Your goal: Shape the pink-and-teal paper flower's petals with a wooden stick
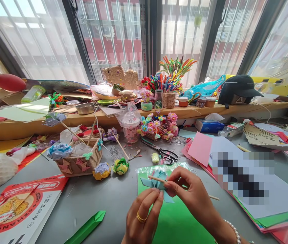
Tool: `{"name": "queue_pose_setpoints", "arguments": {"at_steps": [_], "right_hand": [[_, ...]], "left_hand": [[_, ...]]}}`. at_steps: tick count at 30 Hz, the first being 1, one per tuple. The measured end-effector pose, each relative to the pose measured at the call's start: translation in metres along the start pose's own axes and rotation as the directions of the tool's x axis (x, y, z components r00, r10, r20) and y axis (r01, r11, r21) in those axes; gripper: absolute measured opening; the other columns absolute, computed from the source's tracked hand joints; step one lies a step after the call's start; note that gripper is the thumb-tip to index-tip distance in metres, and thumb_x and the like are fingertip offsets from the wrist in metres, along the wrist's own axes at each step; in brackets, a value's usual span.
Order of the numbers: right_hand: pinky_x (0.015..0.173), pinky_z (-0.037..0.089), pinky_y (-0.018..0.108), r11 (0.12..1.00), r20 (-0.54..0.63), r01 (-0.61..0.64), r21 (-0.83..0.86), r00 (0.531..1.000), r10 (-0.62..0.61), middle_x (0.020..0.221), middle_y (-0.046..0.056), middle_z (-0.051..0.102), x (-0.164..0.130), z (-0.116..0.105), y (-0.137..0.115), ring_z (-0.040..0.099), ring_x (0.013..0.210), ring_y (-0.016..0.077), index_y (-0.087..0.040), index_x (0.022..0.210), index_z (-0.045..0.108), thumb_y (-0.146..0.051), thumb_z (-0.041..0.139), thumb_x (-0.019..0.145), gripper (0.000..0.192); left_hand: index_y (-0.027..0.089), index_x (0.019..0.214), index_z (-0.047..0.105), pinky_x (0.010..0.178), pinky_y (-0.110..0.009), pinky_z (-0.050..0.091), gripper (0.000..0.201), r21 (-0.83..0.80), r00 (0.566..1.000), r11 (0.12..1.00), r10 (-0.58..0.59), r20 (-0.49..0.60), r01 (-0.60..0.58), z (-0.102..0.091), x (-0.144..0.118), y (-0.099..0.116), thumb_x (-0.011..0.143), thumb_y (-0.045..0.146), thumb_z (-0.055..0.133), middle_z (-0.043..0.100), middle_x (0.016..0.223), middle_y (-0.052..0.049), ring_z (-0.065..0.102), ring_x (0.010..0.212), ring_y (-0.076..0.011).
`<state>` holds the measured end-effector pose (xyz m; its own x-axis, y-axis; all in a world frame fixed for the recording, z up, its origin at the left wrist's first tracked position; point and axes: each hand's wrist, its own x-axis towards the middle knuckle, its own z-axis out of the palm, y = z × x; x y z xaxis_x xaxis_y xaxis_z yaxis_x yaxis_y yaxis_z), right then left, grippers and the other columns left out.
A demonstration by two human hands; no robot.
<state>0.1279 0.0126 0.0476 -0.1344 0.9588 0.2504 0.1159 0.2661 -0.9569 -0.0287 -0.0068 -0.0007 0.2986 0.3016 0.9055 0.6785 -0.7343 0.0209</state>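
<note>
A light blue folded paper flower (156,183) is held just above a green paper sheet (176,220) on the grey table. My left hand (144,217), a gold ring on one finger, pinches the flower from below. Pressed against the flower from the right, my right hand (189,193) grips a thin wooden stick (213,197) that passes through the flower, with its tip showing at the flower's upper left. A pearl bracelet circles my right wrist.
Black scissors (168,156) lie beyond the green sheet. A wicker basket (80,159) with paper flowers stands at the left, two folded paper balls (120,166) beside it. A green folded strip (86,228) lies near the front. Stacked coloured papers (260,189) fill the right. The window ledge holds craft clutter.
</note>
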Motion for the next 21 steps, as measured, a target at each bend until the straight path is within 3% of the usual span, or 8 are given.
{"name": "queue_pose_setpoints", "arguments": {"at_steps": [5,9,13,17,21], "right_hand": [[0.054,0.048,0.023,0.999,0.025,-0.036,0.032,0.999,0.035,0.066,-0.001,0.060,0.002,-0.002,0.001,0.059,0.058,0.0134,-0.018,0.071,0.059,-0.033,0.064,0.076,0.017],[0.055,0.046,0.023,0.999,-0.031,-0.013,-0.048,0.999,0.011,0.070,0.002,0.063,0.006,-0.011,0.003,0.057,0.063,0.0144,-0.018,0.079,0.066,-0.037,0.058,0.080,0.021],[0.054,0.043,0.022,0.994,-0.074,0.032,-0.107,0.996,-0.039,0.068,0.001,0.060,0.009,-0.019,0.000,0.052,0.060,0.0131,-0.018,0.088,0.067,-0.035,0.052,0.083,0.022],[0.057,0.046,0.022,0.995,0.026,0.076,-0.060,0.997,-0.075,0.081,0.003,0.059,0.008,-0.019,-0.008,0.056,0.067,0.0135,-0.018,0.094,0.064,-0.033,0.053,0.083,0.022],[0.043,0.041,0.020,0.997,0.121,-0.050,-0.062,0.991,0.057,0.057,-0.002,0.055,0.006,-0.019,-0.004,0.050,0.043,0.0093,-0.017,0.079,0.061,-0.043,0.052,0.082,0.028]], "left_hand": [[0.007,0.094,0.063,0.075,-0.027,0.053,0.020,-0.001,0.998,1.000,-0.010,-0.061,0.010,0.001,0.004,-0.002,0.079,-0.001,0.053,0.065,0.084,-0.010,0.061,0.087,-0.0182],[0.011,0.089,0.063,0.069,-0.024,0.053,0.016,0.000,0.988,0.996,-0.086,-0.128,0.087,0.000,0.011,-0.003,0.080,0.001,0.053,0.064,0.080,-0.007,0.063,0.078,-0.0148],[0.009,0.086,0.062,0.070,-0.024,0.052,0.015,0.016,0.985,0.996,-0.086,-0.151,0.089,0.000,0.014,-0.004,0.079,0.000,0.053,0.063,0.080,-0.007,0.062,0.076,-0.0140],[0.009,0.087,0.063,0.071,-0.025,0.052,0.015,0.057,0.988,0.995,-0.069,-0.141,0.077,0.000,0.012,-0.006,0.078,0.000,0.055,0.063,0.081,-0.007,0.062,0.077,-0.0144],[0.010,0.086,0.063,0.070,-0.026,0.052,0.014,0.093,0.987,0.993,-0.063,-0.147,0.077,0.000,0.010,-0.008,0.077,0.001,0.057,0.064,0.079,-0.007,0.063,0.076,-0.0151]]}}
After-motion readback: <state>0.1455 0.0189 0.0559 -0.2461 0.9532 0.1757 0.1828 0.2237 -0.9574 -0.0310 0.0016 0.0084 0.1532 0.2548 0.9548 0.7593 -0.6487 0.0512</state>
